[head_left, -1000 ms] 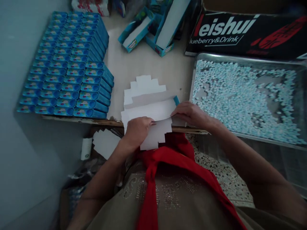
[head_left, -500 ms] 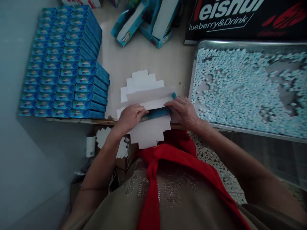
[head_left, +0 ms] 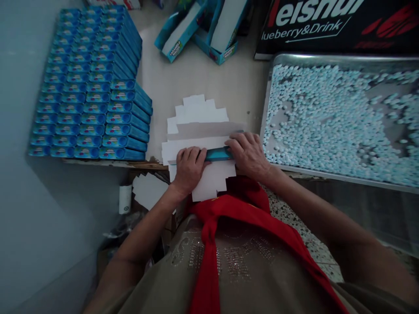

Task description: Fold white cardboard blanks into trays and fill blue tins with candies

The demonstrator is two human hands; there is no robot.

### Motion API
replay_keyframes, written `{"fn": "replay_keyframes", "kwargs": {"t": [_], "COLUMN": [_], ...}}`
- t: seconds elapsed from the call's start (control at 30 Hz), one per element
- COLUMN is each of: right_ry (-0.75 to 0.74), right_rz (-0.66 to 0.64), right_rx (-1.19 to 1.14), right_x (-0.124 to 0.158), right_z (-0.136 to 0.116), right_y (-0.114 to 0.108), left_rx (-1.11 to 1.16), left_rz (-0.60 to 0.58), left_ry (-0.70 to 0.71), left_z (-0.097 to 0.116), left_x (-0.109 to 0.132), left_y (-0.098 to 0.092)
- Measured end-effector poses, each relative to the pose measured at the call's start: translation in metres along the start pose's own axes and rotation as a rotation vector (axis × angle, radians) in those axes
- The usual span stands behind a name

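A flat white cardboard box blank [head_left: 199,143] lies at the front edge of the table, with a long flap folded up and a blue printed strip [head_left: 218,153] showing along the fold. My left hand [head_left: 190,169] is closed over the left part of this fold, fingers bent across the strip. At its right end my right hand [head_left: 247,153] grips the fold, fingers curled over the edge and thumb hidden. More white cardboard with stepped edges [head_left: 200,107] lies behind it. A stepped white part [head_left: 209,181] hangs toward my red apron [head_left: 229,213].
Blue small boxes [head_left: 88,104] are stacked high at the left. Open blue display boxes [head_left: 216,50] sit at the back. A metal tray [head_left: 327,174] of pale blue candies [head_left: 321,117] stands at the right, before a black box [head_left: 304,30]. Below the edge is a white cylinder [head_left: 125,199].
My left hand has gone from pinching the fold to lying over it with bent fingers. The printed strip has tipped and now shows lighter blue. The view has shifted slightly.
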State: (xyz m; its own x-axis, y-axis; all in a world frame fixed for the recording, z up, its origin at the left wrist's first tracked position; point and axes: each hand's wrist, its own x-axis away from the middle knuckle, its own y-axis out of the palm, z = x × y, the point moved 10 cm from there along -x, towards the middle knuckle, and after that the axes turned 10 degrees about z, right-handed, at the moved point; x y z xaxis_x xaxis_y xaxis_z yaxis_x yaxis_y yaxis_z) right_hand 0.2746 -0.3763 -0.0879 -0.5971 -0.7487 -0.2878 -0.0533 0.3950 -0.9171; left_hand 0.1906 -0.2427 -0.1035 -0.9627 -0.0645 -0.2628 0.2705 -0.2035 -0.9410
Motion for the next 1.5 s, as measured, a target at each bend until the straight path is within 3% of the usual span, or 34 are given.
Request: {"fn": "replay_keyframes", "kwargs": {"t": [0.13, 0.3, 0.5, 0.67, 0.8, 0.9, 1.07, 1.2, 1.3, 1.4, 1.5], "right_ry": [-0.040, 0.033, 0.001, -0.091, -0.207, -0.200, -0.228, 0.017, 0.141, -0.102, -0.345], "right_rz": [-0.063, -0.050, -0.120, -0.294, -0.357, -0.416, -0.627, -0.511, -0.409, -0.368, -0.236], "right_rx": [0.023, 0.033, 0.099, 0.010, 0.001, 0.023, -0.113, -0.202, -0.499, -0.670, -0.455], "right_x": [0.011, 0.016, 0.005, -0.003, 0.003, 0.002, -0.004, -0.016, -0.019, -0.026, -0.037], "right_z": [-0.020, -0.023, -0.023, -0.018, -0.021, -0.016, -0.025, -0.035, -0.050, -0.060, -0.035], "right_y": [0.014, 0.020, 0.021, 0.023, 0.019, 0.023, 0.033, 0.020, -0.002, -0.032, -0.046], "left_rx": [-0.016, -0.112, -0.086, -0.082, -0.148, -0.187, -0.153, -0.114, -0.019, 0.073, 0.227], "left_rz": [0.042, -0.049, -0.174, -0.188, -0.185, -0.237, -0.318, -0.148, -0.123, -0.263, -0.384], "left_ry": [-0.046, -0.048, 0.028, 0.046, 0.029, 0.088, 0.203, 0.329, 0.529, 0.634, 0.651], "left_z": [-0.002, -0.001, 0.002, 0.004, -0.009, -0.021, -0.028, -0.008, 0.008, -0.003, -0.021], "left_x": [0.000, 0.000, -0.004, -0.005, -0.005, -0.004, -0.015, -0.039, -0.049, -0.061, -0.082], "left_y": [-0.005, -0.002, 0.006, 0.005, -0.003, -0.002, 0.000, -0.025, -0.038, -0.032, -0.023]}}
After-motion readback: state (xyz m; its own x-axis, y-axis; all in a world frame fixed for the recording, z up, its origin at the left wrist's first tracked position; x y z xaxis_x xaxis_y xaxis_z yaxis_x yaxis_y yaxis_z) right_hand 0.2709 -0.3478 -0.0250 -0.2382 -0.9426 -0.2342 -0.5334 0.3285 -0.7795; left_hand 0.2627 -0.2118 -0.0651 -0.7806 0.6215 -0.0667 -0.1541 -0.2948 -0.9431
